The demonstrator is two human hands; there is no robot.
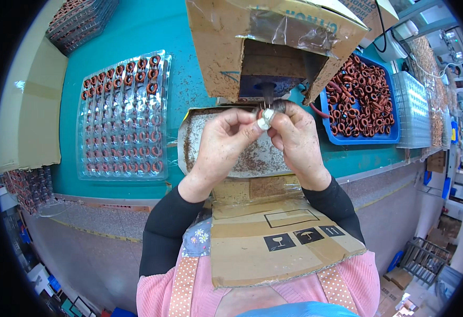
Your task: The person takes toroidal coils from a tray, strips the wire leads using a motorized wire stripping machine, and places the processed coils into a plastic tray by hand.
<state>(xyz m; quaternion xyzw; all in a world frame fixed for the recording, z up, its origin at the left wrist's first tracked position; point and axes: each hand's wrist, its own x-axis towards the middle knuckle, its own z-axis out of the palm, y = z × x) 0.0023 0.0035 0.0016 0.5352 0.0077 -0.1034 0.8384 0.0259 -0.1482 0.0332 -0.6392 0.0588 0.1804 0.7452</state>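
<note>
My left hand (222, 138) and my right hand (298, 138) meet in front of the cardboard box's opening. Between their fingertips they pinch a small copper-wound ring coil (261, 113), mostly hidden by the fingers, with thin wire ends pointing up. White wrapping covers the thumb tips. Just above the coil, a blurred metal tool (268, 91) reaches down out of the cardboard box (218, 58). Beneath my hands lies a pale tray (252, 158) strewn with brown shavings.
At left, a clear blister tray (123, 113) holds rows of ring coils. Stacked trays (80, 24) stand behind it. A blue bin (358, 138) heaped with coils sits at right, beside stacked clear trays (414, 111). A cardboard flap (289, 264) covers my lap.
</note>
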